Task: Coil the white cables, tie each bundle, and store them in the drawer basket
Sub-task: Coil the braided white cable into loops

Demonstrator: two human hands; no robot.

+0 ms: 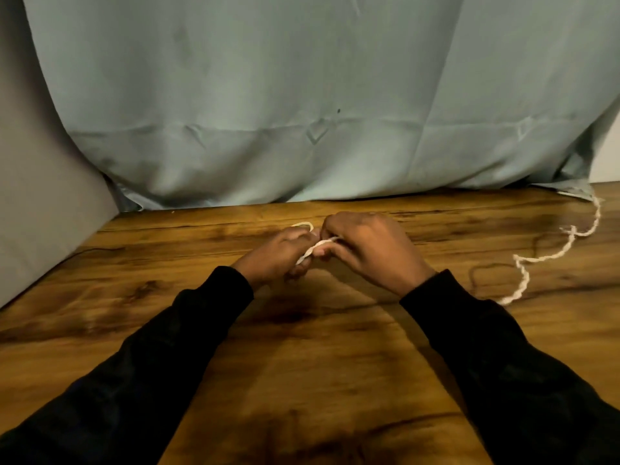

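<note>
A small white cable bundle [313, 249] is pinched between both hands over the middle of the wooden table [302, 347]. My left hand [275, 260] grips its lower end, and my right hand [365, 250] is closed over its upper end. A small white loop pokes out behind my left fingers. Most of the bundle is hidden by my fingers. A second white cable [550, 256] lies loose and wavy on the table at the right, running back to the cloth. No drawer basket is in view.
A pale blue-green cloth [302, 112] hangs along the back edge of the table. A grey panel [40, 196] stands at the left side. Black sleeves cover both forearms.
</note>
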